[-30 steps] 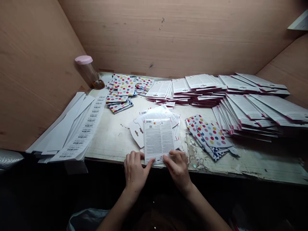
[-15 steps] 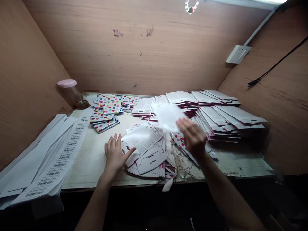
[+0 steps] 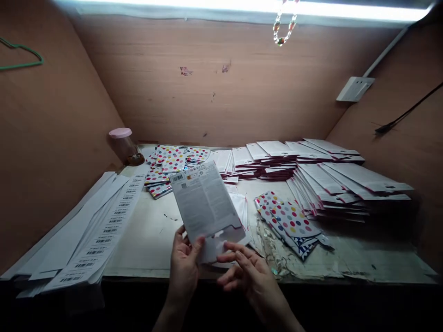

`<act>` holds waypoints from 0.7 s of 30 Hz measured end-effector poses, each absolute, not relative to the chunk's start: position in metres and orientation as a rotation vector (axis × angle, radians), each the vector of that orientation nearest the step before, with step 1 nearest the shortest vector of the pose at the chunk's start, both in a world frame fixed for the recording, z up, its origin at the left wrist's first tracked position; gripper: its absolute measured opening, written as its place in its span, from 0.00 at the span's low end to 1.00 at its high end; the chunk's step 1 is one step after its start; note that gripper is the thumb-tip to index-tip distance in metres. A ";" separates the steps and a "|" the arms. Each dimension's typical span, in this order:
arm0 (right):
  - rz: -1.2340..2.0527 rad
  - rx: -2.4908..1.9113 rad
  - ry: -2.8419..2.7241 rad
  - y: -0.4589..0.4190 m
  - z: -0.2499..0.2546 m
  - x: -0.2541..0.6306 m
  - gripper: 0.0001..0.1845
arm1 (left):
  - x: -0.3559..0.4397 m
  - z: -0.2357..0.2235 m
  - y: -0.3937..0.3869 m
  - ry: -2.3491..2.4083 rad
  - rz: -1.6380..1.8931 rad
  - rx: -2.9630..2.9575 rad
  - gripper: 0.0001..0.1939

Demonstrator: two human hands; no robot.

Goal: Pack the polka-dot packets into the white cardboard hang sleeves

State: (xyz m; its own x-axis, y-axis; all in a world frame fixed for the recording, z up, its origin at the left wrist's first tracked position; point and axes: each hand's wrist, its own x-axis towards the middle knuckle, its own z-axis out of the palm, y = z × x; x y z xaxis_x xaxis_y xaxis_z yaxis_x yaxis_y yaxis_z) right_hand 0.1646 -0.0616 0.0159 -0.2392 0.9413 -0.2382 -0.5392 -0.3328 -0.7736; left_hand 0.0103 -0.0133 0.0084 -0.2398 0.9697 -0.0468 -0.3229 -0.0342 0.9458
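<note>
Printed card (image 3: 204, 198) leans, raised above the worktop (image 3: 148, 240); a light pinch should spare its lower flap (image 3: 209, 251) from creasing. Left hand's (image 3: 185, 258) fingers grasp its lower corner, thumb in front; right hand's (image 3: 254, 276) hover loosely parted near the flap, contact unclear; polka-dot packets (image 3: 173, 164) lie beyond.

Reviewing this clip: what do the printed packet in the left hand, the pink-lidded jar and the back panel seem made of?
Printed packet: probably thin matte card, given its straight edges and cut flap.
Jar: clear, glossy plastic or glass, see-through; the pink lid looks like plastic, smooth and opaque.
Back panel: apparently wood or wood-look board, with grain-like streaks.
</note>
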 end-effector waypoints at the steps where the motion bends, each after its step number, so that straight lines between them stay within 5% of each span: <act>1: 1.749 -0.808 -0.539 -0.069 0.012 0.157 0.25 | 0.017 0.009 -0.023 1.083 1.510 0.807 0.28; 11: 1.631 -0.695 -0.129 -0.081 0.004 0.146 0.28 | 0.027 -0.026 -0.075 1.504 1.350 1.012 0.27; 16: 1.701 -0.662 -0.199 -0.086 0.012 0.150 0.18 | 0.023 -0.051 -0.089 1.783 1.267 1.036 0.24; 21: 1.715 -0.727 -0.301 -0.101 0.015 0.157 0.20 | 0.017 -0.035 -0.100 1.058 1.010 0.743 0.35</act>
